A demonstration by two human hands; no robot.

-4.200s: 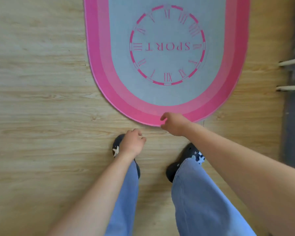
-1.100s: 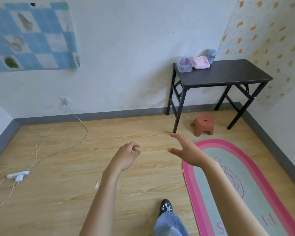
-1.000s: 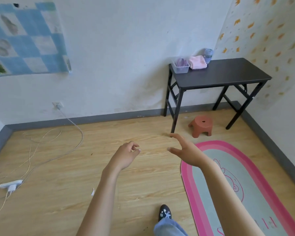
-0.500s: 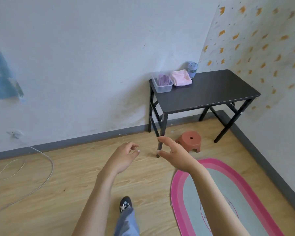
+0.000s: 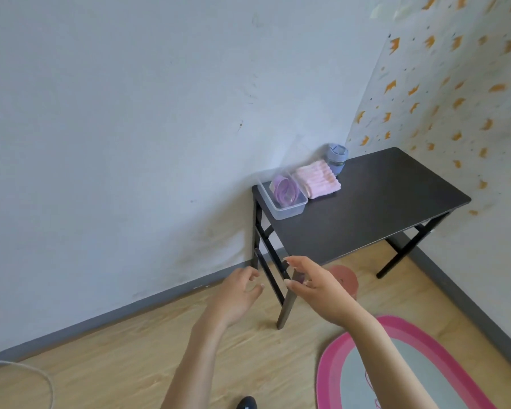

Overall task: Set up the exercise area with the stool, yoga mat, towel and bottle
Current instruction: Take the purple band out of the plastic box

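Yoga mat (image 5: 449, 376), pink-bordered with a grey centre, lies flat on the wood floor at lower right; our right forearm crosses over it. Black folding table (image 5: 366, 208) stands in the corner against the white wall, its near leg close to the mat's rounded end. Reddish stool (image 5: 348, 279) sits on the floor by the table's front edge, partly hidden behind our right hand (image 5: 316, 287). Both hands hover in front of us, holding nothing: left hand (image 5: 238, 296) with fingers loosely curled, right hand with fingers extended and thumb apart. At the table's back-left corner we note a clear plastic tub (image 5: 288, 212) with a purple item inside, a folded pink towel (image 5: 317, 180) just beside it, and a blue-grey bottle (image 5: 336, 154) upright behind the towel, near the wall.
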